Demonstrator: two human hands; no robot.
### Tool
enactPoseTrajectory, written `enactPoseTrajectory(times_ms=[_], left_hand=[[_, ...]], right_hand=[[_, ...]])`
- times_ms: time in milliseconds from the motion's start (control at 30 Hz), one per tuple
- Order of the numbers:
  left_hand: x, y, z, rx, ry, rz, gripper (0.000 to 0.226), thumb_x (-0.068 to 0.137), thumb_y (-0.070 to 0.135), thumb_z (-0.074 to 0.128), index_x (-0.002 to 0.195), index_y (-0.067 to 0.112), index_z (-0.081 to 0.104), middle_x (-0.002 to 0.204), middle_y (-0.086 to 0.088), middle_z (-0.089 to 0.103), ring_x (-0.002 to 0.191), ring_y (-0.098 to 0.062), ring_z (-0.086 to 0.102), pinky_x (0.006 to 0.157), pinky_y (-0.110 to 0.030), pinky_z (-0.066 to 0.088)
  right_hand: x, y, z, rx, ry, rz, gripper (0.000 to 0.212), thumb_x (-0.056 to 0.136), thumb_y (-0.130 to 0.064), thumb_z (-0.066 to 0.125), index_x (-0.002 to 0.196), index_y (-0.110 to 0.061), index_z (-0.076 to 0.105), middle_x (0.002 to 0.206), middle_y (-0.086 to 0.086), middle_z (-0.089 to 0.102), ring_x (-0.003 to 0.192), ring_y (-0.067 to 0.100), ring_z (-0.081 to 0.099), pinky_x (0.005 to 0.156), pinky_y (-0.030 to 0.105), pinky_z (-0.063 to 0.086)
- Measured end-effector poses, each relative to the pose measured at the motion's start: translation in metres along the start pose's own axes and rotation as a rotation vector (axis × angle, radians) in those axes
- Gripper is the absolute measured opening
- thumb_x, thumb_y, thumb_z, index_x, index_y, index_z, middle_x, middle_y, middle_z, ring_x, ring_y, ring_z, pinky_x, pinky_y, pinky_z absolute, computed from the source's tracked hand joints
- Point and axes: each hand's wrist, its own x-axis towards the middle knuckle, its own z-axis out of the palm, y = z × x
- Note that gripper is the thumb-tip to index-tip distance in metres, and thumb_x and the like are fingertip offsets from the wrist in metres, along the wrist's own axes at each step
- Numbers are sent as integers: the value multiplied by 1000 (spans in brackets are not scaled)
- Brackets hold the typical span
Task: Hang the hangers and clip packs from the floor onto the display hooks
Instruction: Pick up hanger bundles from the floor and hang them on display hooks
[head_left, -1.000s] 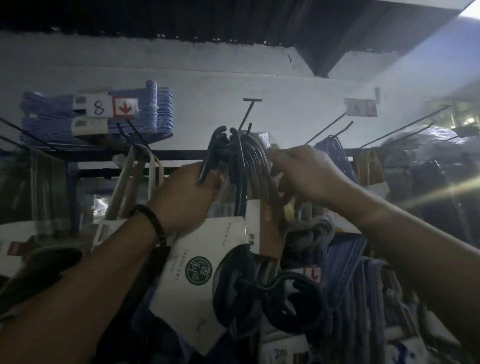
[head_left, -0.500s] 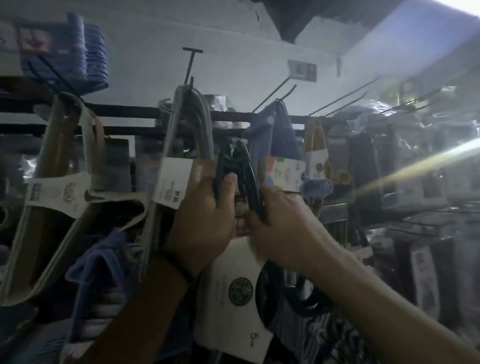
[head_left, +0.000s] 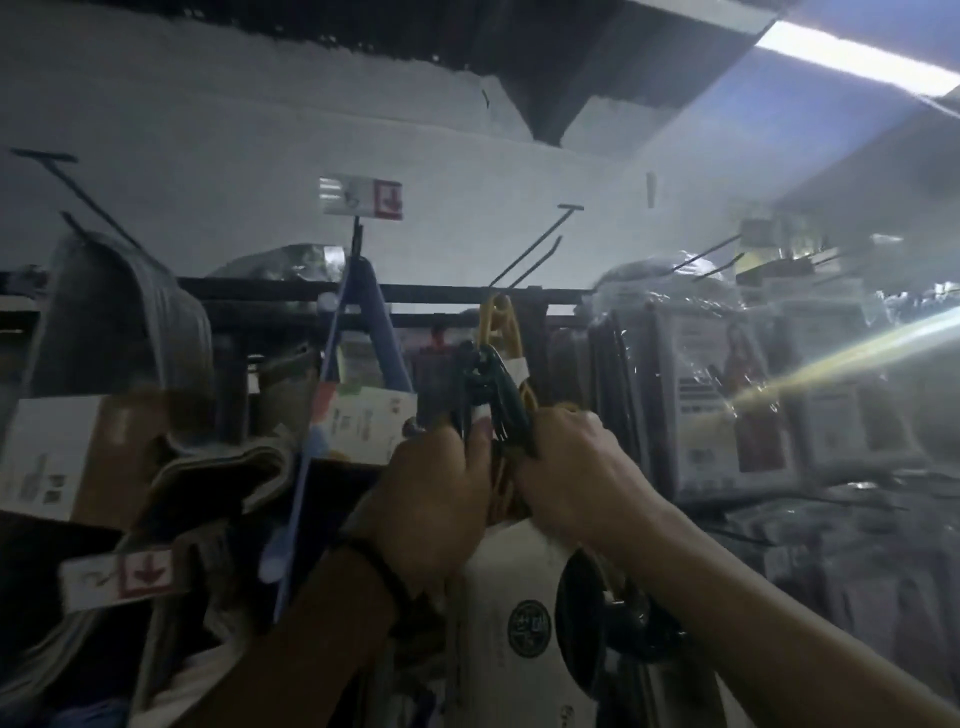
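Dark green plastic hangers (head_left: 491, 387), bundled as one pack with a white card sleeve (head_left: 511, 618) bearing a round green logo, are held up in the middle of the head view, just below the black horizontal rail (head_left: 291, 287) of the display. The bundle's curved hook tops rise above the fingers, touching or just in front of a yellow plastic hanger pack (head_left: 500, 325) that hangs from the rail; which of the two cannot be told through the blur. The left hand (head_left: 434, 491), a dark band at its wrist, is closed around the bundle's neck from the left. The right hand (head_left: 574, 467) is closed on it from the right, knuckles towards the camera. Bare wire display hooks (head_left: 535, 244) slant up from the rail above the pack. To the left hang a blue hanger pack (head_left: 371, 317) under a red-arrow price tag (head_left: 363, 196), and grey hangers (head_left: 130, 301). To the right sit plastic-wrapped packs (head_left: 727, 395) with printed cards.
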Motion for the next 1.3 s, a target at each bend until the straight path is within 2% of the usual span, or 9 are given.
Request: enactPoseTrajectory(times_ms=[67, 167, 233, 333, 500, 600, 800, 1100, 1300], left_hand=[[18, 15, 13, 16, 21, -28, 48, 108, 55, 32, 89, 18, 56, 81, -6, 65, 76, -25, 64, 77, -46, 56], [43, 32, 25, 55, 45, -9, 47, 104, 63, 36, 97, 21, 56, 86, -2, 63, 77, -20, 61, 74, -39, 54], [57, 38, 28, 93, 78, 111, 49, 104, 58, 41, 134, 20, 49, 127, -4, 59, 108, -19, 59, 90, -33, 49], [73, 46, 26, 185, 13, 368, 68, 108, 45, 42, 165, 27, 9, 172, 6, 16, 155, -13, 22, 125, -38, 27], [106, 63, 21, 331, 13, 489, 61, 110, 37, 39, 164, 31, 14, 174, 15, -5, 158, -12, 14, 125, -46, 31], [124, 64, 19, 453, -15, 523, 60, 110, 32, 39, 164, 20, 17, 175, 6, -7, 157, -19, 17, 122, -47, 35], [138, 43, 31, 632, -90, 467, 69, 109, 44, 33, 167, 23, 3, 170, 10, -26, 160, -17, -9, 125, -52, 28], [157, 31, 41, 725, -120, 378, 74, 107, 56, 29, 165, 29, -8, 166, 12, -37, 160, -17, -13, 123, -56, 29], [167, 32, 56, 751, -177, 400, 77, 102, 62, 37, 165, 29, 8, 172, 7, -24, 161, -22, -3, 120, -57, 34]], right_hand=[[18, 18, -11, -4, -10, -19, 19, 99, -27, 57, 81, -22, 59, 78, 0, 66, 58, 10, 64, 43, 21, 45], [53, 39, -27, 2, -46, 11, 21, 101, -26, 58, 81, -19, 61, 79, 4, 68, 61, 14, 68, 45, 22, 48], [77, 49, -43, -44, -24, 37, 21, 100, -24, 59, 80, -17, 58, 79, 4, 65, 68, 19, 70, 48, 27, 50], [111, 60, -72, -177, 71, 44, 28, 100, -17, 52, 72, -17, 48, 73, 2, 51, 73, 27, 59, 58, 31, 40], [154, 59, -107, -159, 191, 66, 28, 93, -10, 57, 67, -15, 49, 76, 8, 62, 55, 14, 51, 40, 23, 37], [167, 64, -105, -39, 311, 79, 25, 92, -12, 58, 68, -16, 52, 71, 7, 58, 57, 17, 56, 41, 22, 37], [184, 79, -79, -63, 353, 26, 18, 98, -15, 57, 81, -12, 57, 67, 6, 52, 55, 15, 49, 43, 23, 33], [231, 88, -61, -54, 260, 41, 25, 99, -17, 60, 75, -16, 54, 70, 4, 55, 54, 15, 54, 37, 19, 33], [251, 114, -38, 36, 99, 46, 22, 100, -20, 52, 82, -13, 62, 90, 12, 68, 70, 21, 62, 52, 28, 43]])
